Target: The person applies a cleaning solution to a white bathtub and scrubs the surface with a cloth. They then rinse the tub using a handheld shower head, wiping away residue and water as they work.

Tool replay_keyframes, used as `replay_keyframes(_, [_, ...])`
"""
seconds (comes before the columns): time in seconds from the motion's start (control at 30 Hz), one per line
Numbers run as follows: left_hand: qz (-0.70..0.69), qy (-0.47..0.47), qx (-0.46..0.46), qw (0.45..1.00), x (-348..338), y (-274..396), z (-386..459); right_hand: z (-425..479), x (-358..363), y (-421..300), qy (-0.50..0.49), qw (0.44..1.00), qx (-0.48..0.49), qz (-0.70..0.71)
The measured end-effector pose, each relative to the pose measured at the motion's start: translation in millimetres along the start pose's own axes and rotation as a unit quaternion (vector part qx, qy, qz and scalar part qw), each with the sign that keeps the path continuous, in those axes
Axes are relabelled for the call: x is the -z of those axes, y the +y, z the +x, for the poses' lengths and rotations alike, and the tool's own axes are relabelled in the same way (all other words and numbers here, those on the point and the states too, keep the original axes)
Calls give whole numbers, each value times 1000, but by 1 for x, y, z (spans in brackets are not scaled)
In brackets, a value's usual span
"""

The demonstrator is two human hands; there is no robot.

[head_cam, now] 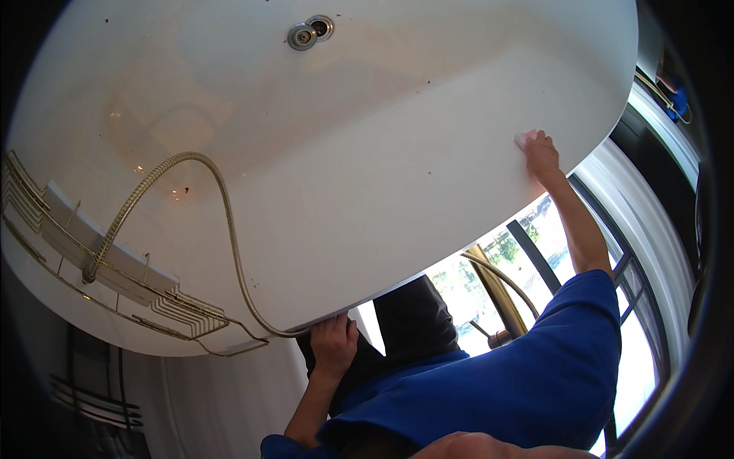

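A white bathtub fills most of the view. My right hand is closed around a pinkish-white cloth or sponge, pressed against the tub's inner wall near the right end. My left hand rests on the near rim, its fingers over the edge and no object visible in it. Just left of it, a gold flexible shower hose crosses the rim and arches over the tub to the wire caddy. Small dark specks lie scattered on the white surface. A metal drain with its round stopper shows at the top.
A gold wire bath caddy with a pale tray spans the left end. Beyond the near rim stand a brass tub filler and a second length of hose. White curtains and a dark-framed window are at the right; a black metal rack is at lower left.
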State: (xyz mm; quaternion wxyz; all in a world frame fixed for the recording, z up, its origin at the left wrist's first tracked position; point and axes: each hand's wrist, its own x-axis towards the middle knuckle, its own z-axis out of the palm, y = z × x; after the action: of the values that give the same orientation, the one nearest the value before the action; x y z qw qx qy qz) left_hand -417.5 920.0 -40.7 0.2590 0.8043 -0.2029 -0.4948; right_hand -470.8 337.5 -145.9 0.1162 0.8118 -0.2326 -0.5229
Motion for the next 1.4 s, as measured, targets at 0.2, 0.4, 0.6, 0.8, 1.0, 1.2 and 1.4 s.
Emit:
replay_keyframes(0.2, [-67, 45, -47, 996, 6, 12, -3, -117, 40, -343, -116, 826, 499, 235])
replay_keyframes(0.4, [-123, 92, -51, 987, 23, 6, -4, -7, 3, -230, -61, 944, 251, 206])
replay_keyframes(0.6, [5, 192, -36, 981, 28, 1, 46, 18, 11, -55, 20, 998, 4, 55])
replay_keyframes(0.8, [82, 194, -12, 977, 5, -6, 62, -73, 43, -173, -136, 907, 300, 262])
replay_keyframes(1.0, [133, 184, -6, 974, 4, -11, 61, 26, 18, 123, 77, 986, -146, -25])
replay_keyframes(1.2, [117, 183, -1, 976, 0, -13, 58, 35, -6, -84, -7, 986, 111, 127])
replay_keyframes(1.4, [58, 194, -16, 979, 12, -4, 61, -17, 1, -416, -110, 839, 488, 214])
